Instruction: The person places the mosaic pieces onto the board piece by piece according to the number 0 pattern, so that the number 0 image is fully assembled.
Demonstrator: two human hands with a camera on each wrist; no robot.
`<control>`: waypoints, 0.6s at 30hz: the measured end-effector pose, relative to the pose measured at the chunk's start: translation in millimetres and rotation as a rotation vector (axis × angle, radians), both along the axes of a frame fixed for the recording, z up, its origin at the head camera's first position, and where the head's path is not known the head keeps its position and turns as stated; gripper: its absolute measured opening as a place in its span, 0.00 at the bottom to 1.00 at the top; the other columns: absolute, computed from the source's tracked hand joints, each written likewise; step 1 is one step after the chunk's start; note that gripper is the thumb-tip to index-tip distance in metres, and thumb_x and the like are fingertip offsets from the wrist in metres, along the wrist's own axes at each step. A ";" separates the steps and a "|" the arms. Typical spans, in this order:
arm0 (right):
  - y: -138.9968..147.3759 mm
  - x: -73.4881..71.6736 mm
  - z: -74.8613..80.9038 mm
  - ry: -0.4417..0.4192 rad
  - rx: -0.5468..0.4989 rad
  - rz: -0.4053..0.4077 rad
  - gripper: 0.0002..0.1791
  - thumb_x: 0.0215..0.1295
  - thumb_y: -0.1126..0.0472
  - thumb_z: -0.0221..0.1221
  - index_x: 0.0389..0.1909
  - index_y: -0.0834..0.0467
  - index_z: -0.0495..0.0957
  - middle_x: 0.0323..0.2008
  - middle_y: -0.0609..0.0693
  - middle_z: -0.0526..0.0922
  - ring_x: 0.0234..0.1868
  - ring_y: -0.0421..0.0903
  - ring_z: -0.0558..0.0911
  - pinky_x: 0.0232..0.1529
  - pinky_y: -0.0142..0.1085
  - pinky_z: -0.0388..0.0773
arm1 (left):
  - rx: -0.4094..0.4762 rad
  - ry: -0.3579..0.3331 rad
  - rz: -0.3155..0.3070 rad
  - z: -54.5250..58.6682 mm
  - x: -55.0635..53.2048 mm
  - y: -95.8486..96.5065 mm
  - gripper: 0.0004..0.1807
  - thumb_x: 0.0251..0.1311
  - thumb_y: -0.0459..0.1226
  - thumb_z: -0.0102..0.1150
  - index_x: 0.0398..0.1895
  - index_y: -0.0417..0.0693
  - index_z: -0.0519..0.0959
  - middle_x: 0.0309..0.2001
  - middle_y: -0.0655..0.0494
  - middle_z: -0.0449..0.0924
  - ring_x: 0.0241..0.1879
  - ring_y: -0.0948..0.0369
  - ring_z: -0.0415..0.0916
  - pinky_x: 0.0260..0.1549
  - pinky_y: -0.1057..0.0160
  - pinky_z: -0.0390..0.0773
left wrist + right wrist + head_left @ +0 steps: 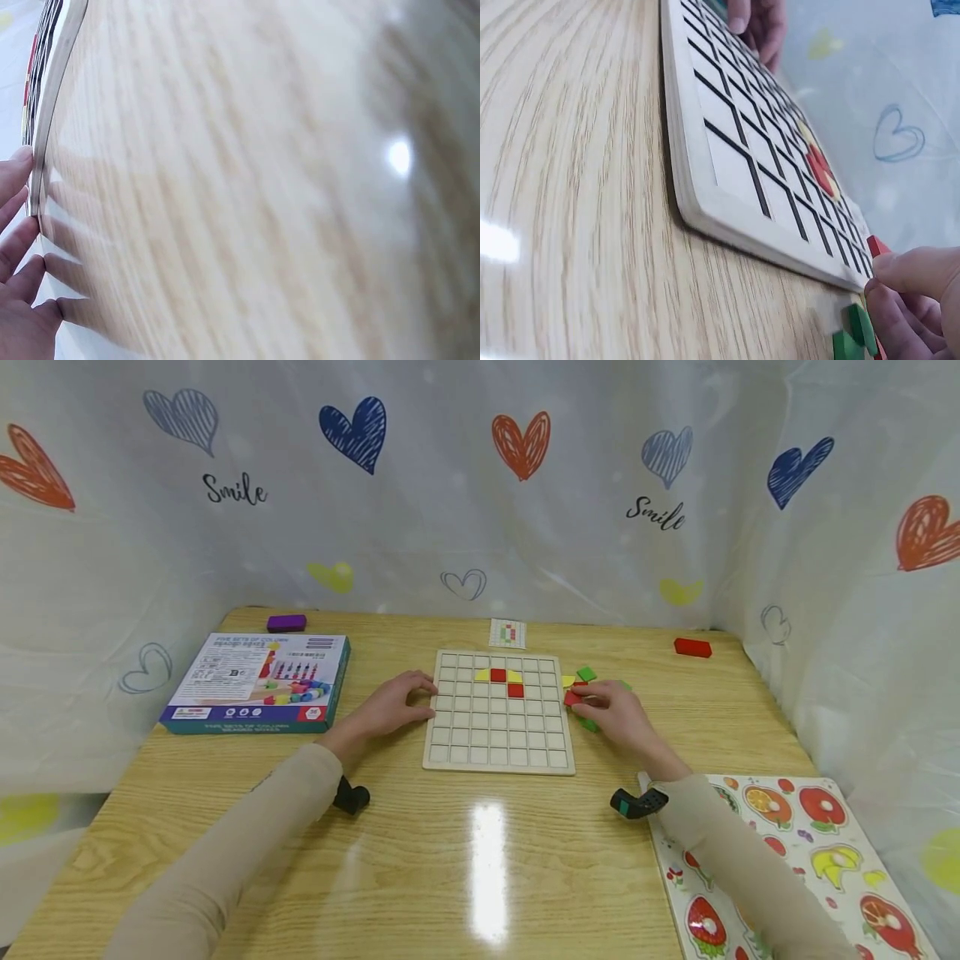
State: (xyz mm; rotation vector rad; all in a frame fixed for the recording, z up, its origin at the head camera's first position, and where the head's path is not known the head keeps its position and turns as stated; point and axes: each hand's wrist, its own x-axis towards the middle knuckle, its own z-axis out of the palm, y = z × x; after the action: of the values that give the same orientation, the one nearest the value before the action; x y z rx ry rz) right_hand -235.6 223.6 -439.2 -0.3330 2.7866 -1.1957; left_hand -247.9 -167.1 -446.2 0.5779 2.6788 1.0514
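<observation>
A wooden grid board (498, 735) lies flat in mid-table, with two red square tiles (515, 691) and yellow pieces (482, 676) in its upper cells. My left hand (395, 702) rests at the board's left edge, its fingertips touching the rim in the left wrist view. On the other side, my right hand (618, 714) pinches a red tile (572, 698) between thumb and fingers, just beside the board's right edge. Around that hand lie loose green tiles (586, 673) and a yellow piece (567, 680); the hand partly hides the pile.
Behind the board lies a small pattern card (507, 633). A boxed bead set (255, 681) sits at left, with a purple block (287, 623) behind it. A red block (692, 647) lies back right; a fruit puzzle board (813, 852) lies front right under the right forearm.
</observation>
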 end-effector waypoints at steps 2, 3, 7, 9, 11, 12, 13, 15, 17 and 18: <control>-9.9 -0.2 1.6 -0.007 -0.006 0.021 0.21 0.68 0.57 0.61 0.59 0.60 0.78 0.53 0.58 0.75 0.52 0.54 0.77 0.52 0.46 0.76 | -0.004 -0.003 0.001 0.5 0.1 -0.3 0.19 0.63 0.38 0.63 0.56 0.41 0.76 0.68 0.42 0.65 0.73 0.45 0.52 0.71 0.47 0.51; -14.6 -0.7 2.1 -0.006 -0.006 0.033 0.21 0.68 0.57 0.61 0.59 0.60 0.78 0.53 0.58 0.75 0.52 0.54 0.77 0.51 0.45 0.75 | -0.007 -0.005 0.002 0.6 0.1 -0.4 0.19 0.63 0.38 0.63 0.56 0.41 0.76 0.68 0.42 0.65 0.72 0.46 0.52 0.71 0.47 0.51; -32.3 -3.7 2.9 -0.007 -0.014 0.073 0.21 0.68 0.58 0.62 0.60 0.59 0.78 0.51 0.57 0.77 0.50 0.52 0.77 0.49 0.44 0.75 | -0.010 -0.010 0.007 -0.2 -0.5 -0.3 0.19 0.64 0.38 0.63 0.56 0.42 0.76 0.68 0.43 0.65 0.72 0.47 0.53 0.71 0.48 0.52; -40.3 -5.8 2.0 -0.008 -0.020 0.091 0.21 0.67 0.58 0.62 0.59 0.59 0.78 0.53 0.55 0.78 0.50 0.51 0.78 0.50 0.44 0.76 | -0.007 -0.010 0.009 -0.1 -0.4 0.0 0.19 0.63 0.38 0.63 0.56 0.43 0.76 0.68 0.44 0.65 0.72 0.47 0.54 0.71 0.47 0.52; -47.3 -7.3 0.8 -0.012 -0.025 0.107 0.21 0.66 0.58 0.63 0.59 0.58 0.79 0.52 0.55 0.79 0.50 0.50 0.79 0.51 0.44 0.77 | -0.002 -0.012 0.011 0.0 -0.5 0.4 0.19 0.63 0.38 0.63 0.56 0.43 0.77 0.68 0.44 0.65 0.72 0.47 0.54 0.71 0.48 0.52; -50.5 -8.3 -0.4 -0.016 -0.029 0.111 0.20 0.66 0.58 0.63 0.58 0.58 0.79 0.52 0.55 0.79 0.49 0.49 0.80 0.51 0.44 0.77 | -0.002 -0.013 0.012 0.0 -0.7 0.5 0.19 0.63 0.38 0.63 0.55 0.43 0.77 0.68 0.44 0.65 0.72 0.47 0.54 0.71 0.48 0.52; -53.5 -9.0 -1.4 -0.016 -0.030 0.115 0.20 0.66 0.58 0.63 0.58 0.58 0.79 0.51 0.54 0.80 0.48 0.49 0.80 0.50 0.44 0.78 | -0.001 -0.014 0.011 0.0 -0.9 0.5 0.19 0.63 0.39 0.63 0.55 0.43 0.77 0.68 0.44 0.65 0.72 0.47 0.54 0.71 0.48 0.52; -58.6 -10.2 -3.1 -0.015 -0.034 0.128 0.19 0.65 0.59 0.64 0.56 0.58 0.80 0.49 0.54 0.80 0.46 0.48 0.80 0.49 0.43 0.78 | -0.002 -0.015 0.010 -0.2 -1.3 0.4 0.19 0.63 0.39 0.63 0.55 0.43 0.77 0.68 0.44 0.65 0.72 0.47 0.53 0.71 0.48 0.52; -62.6 -11.4 -5.0 0.003 -0.028 0.145 0.18 0.65 0.60 0.64 0.55 0.59 0.81 0.48 0.54 0.80 0.45 0.48 0.80 0.48 0.42 0.78 | -0.002 -0.016 0.011 -0.5 -1.6 -0.1 0.19 0.63 0.39 0.64 0.55 0.43 0.77 0.68 0.44 0.65 0.72 0.47 0.54 0.71 0.48 0.52; -64.4 -12.1 -5.5 0.015 -0.021 0.152 0.17 0.65 0.60 0.64 0.54 0.59 0.81 0.47 0.54 0.80 0.44 0.48 0.80 0.48 0.42 0.78 | -0.001 -0.017 0.010 -0.5 -1.7 -0.4 0.19 0.63 0.39 0.64 0.55 0.43 0.77 0.68 0.44 0.65 0.72 0.47 0.54 0.71 0.48 0.52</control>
State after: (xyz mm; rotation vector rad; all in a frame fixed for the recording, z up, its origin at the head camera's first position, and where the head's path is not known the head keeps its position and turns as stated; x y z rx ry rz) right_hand -247.7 159.1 -444.7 -0.5464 2.7062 -1.1926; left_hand -249.6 -167.6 -446.7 0.5532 2.6702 1.0526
